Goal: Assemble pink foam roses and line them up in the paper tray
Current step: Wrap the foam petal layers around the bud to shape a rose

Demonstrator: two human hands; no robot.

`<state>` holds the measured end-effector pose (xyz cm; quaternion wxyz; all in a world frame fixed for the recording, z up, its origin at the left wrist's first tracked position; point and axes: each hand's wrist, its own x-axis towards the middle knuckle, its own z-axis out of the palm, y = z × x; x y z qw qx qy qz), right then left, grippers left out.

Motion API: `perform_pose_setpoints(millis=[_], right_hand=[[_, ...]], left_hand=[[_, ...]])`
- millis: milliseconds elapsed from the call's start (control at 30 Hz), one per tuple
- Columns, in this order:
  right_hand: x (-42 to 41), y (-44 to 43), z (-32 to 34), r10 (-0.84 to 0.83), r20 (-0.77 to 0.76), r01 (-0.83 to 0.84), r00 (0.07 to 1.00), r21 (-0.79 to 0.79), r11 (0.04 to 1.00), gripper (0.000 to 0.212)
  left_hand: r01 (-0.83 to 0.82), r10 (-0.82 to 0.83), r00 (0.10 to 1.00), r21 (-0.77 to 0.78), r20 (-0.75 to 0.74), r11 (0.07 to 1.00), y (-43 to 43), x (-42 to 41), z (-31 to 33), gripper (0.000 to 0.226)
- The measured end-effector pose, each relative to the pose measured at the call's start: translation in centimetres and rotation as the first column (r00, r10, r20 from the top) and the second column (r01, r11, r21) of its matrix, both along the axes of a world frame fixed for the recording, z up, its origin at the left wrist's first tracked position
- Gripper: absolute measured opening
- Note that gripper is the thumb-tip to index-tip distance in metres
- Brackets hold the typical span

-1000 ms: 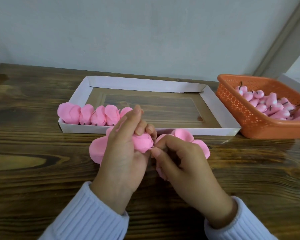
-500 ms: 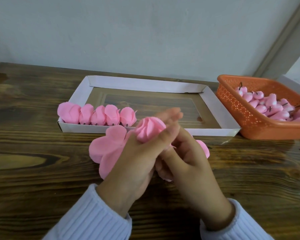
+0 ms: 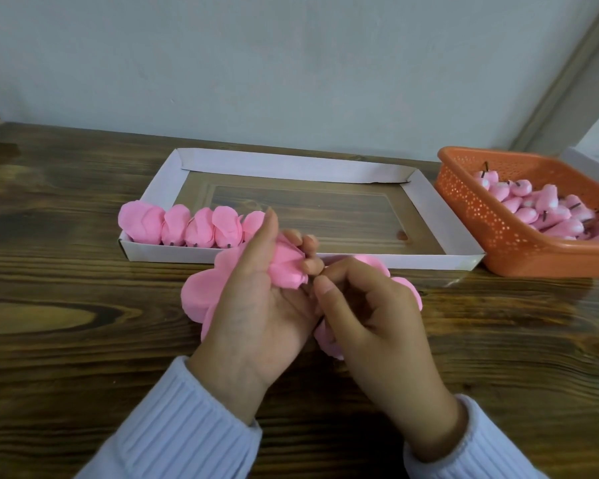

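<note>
Left grip (image 3: 256, 305) curled round a rose (image 3: 287, 267) just before the tray (image 3: 291, 164) — right grip (image 3: 370, 305) pinched its base, above loose petals (image 3: 198, 295) on the surface (image 3: 83, 340). Five roses (image 3: 201, 228) lined the tray's left front.

Tray roses (image 3: 201, 226): pink, dark stem tips.
Held rose (image 3: 287, 264): pink, same shade.
Loose petals (image 3: 198, 295): plain pink.
Paper tray (image 3: 291, 165): white.
Basket (image 3: 481, 216): orange, peppered with tiny holes.
Basket buds (image 3: 561, 223): pink, whitish ends, dark stems.
Table (image 3: 66, 340): dark brown, bold wood grain.
Sleeves (image 3: 187, 426): pale blue, ribbed.
Wall (image 3: 291, 63): pale grey.
</note>
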<state>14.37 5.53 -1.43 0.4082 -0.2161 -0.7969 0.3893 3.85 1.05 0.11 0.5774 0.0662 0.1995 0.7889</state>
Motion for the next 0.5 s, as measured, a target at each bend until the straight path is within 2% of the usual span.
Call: perform_pose_setpoints(millis=[200, 333, 500], right_hand=[[0.1, 0.11, -0.1, -0.002, 0.019, 0.002, 1.0, -0.003, 1.0, 0.019], [0.13, 0.06, -0.16, 0.017, 0.013, -0.017, 1.0, -0.013, 1.0, 0.02], [0.14, -0.02, -0.35, 0.038, 0.021, -0.038, 0.999, -0.013, 0.999, 0.02]], left_hand=[[0.007, -0.008, 1.0, 0.088, 0.013, 0.996, 0.02, -0.32, -0.03, 0.019], [-0.06, 0.057, 0.994, 0.037, 0.089, 0.997, 0.21, -0.42, 0.02, 0.016], [-0.061, 0.057, 0.993, 0.036, 0.108, 0.997, 0.09, -0.78, 0.01, 0.011]])
